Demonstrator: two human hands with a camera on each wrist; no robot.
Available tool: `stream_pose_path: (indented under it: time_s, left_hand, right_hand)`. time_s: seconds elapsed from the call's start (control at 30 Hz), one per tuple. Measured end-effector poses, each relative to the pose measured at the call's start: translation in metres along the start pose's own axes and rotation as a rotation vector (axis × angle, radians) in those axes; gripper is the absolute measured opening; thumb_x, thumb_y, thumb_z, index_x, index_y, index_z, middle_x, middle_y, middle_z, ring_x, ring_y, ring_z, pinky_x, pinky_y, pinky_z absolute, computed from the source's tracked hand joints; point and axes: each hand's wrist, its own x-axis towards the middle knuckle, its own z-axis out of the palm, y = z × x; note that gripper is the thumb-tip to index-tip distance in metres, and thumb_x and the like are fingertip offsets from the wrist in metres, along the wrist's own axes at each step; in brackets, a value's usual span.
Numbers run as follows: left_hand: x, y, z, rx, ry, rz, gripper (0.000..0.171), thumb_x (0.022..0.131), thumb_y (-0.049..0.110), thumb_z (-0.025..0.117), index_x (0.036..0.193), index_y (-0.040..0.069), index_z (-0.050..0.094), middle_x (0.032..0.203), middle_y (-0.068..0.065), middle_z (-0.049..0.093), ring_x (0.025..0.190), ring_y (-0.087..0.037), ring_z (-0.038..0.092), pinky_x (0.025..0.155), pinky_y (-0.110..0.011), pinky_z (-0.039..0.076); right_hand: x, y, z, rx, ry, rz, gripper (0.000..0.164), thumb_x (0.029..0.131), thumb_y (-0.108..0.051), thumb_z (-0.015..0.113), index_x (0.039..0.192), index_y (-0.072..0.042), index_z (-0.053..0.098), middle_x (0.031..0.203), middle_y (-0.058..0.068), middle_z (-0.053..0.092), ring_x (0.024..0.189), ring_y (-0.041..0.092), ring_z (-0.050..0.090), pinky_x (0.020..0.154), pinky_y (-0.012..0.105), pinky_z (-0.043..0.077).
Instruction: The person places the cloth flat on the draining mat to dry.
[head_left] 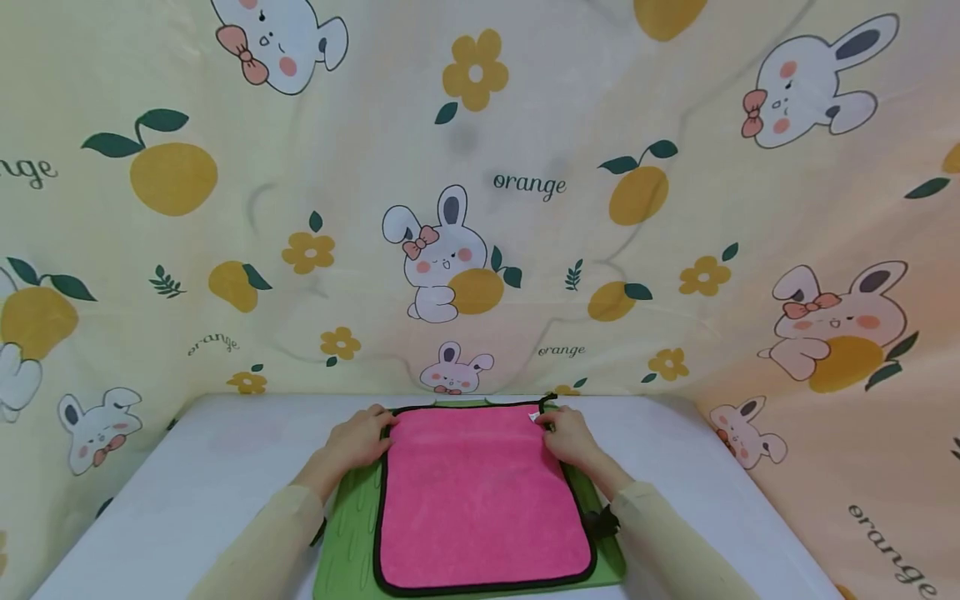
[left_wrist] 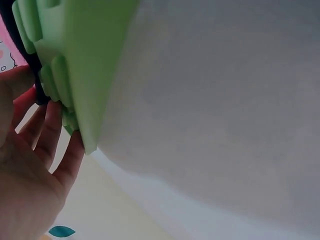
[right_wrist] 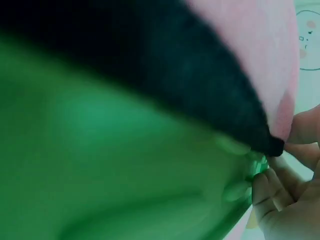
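A pink cloth (head_left: 480,500) with black edging lies spread over a green ridged board (head_left: 348,533), which looks like a washboard. At the cloth's upper left edge, my left hand (head_left: 363,435) pinches the black border between thumb and fingers. The left wrist view shows other fingers of this hand (left_wrist: 37,145) against the end of the board (left_wrist: 92,75). My right hand (head_left: 570,435) pinches the upper right corner, beside a small white tag (head_left: 535,417). In the right wrist view, the black edging (right_wrist: 220,85) runs to the right hand's fingertips (right_wrist: 295,125).
The board rests on a white table (head_left: 225,467). Behind it hangs a cream curtain (head_left: 555,250) printed with rabbits and oranges, which also closes in both sides. A black strap (head_left: 602,523) shows near the right wrist.
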Motion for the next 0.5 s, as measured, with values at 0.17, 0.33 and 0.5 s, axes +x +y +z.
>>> stream_pose_path:
  time_s: [0.17,0.33,0.5]
  left_hand:
    - [-0.005,0.002,0.003,-0.032,0.013,0.032,0.037,0.092,0.029,0.061,0.126,0.016,0.06,0.132,-0.008,0.049,0.121,-0.031,0.047,0.087,-0.057,0.046]
    - [-0.009,-0.001,0.002,-0.04,0.025,0.071,0.037,0.092,0.025,0.061,0.127,0.011,0.059,0.129,-0.011,0.05,0.119,-0.032,0.049,0.088,-0.054,0.046]
    - [-0.017,0.003,-0.008,-0.025,0.087,0.157,0.033,0.09,0.013,0.064,0.121,0.003,0.061,0.127,-0.018,0.048,0.113,-0.032,0.054,0.088,-0.048,0.048]
  right_hand:
    - [-0.007,0.002,-0.001,0.007,-0.023,0.031,0.026,0.084,-0.008,0.06,0.108,-0.008,0.071,0.118,0.023,0.049,0.111,0.044,0.044,0.093,0.054,0.037]
    - [-0.009,0.004,-0.004,0.021,-0.083,-0.014,0.029,0.087,-0.009,0.059,0.115,-0.008,0.068,0.123,0.024,0.05,0.115,0.044,0.044,0.095,0.056,0.037]
    - [-0.016,-0.001,-0.016,0.03,-0.079,-0.083,0.032,0.086,-0.008,0.061,0.117,-0.003,0.066,0.122,0.022,0.053,0.116,0.04,0.049,0.096,0.053,0.04]
